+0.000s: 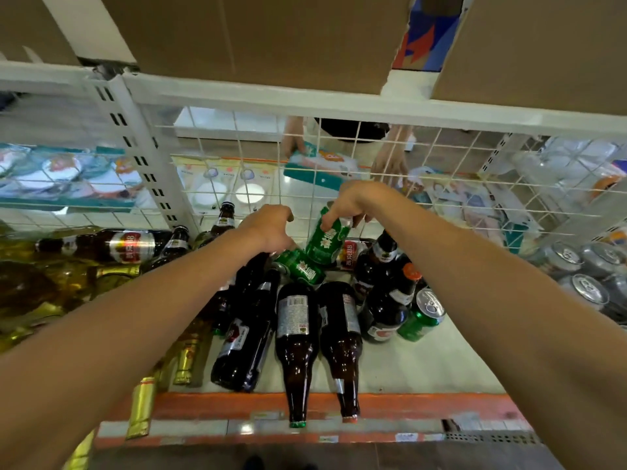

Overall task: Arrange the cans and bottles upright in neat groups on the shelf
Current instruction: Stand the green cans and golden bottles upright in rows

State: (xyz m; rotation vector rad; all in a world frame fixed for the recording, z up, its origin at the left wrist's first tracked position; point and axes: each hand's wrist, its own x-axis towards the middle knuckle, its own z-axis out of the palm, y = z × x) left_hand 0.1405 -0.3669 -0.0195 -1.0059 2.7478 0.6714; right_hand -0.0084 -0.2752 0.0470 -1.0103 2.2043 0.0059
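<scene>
My right hand point(353, 203) grips the top of a green can point(325, 239), lifted and tilted above the pile near the back mesh. My left hand point(269, 228) is curled down onto a second green can point(300, 266) that lies on its side; the fingertips are hidden. Several dark brown bottles point(295, 334) lie flat on the shelf point(424, 361), necks toward the orange front edge. A third green can point(422, 317) leans at the right beside dark bottles point(381, 266).
Gold-foil bottles point(51, 283) lie piled at the left. Silver cans point(583, 290) stand upright at the right. A white wire mesh point(441, 184) backs the shelf; a person's hands point(390, 161) work behind it. Cardboard boxes point(271, 35) sit overhead.
</scene>
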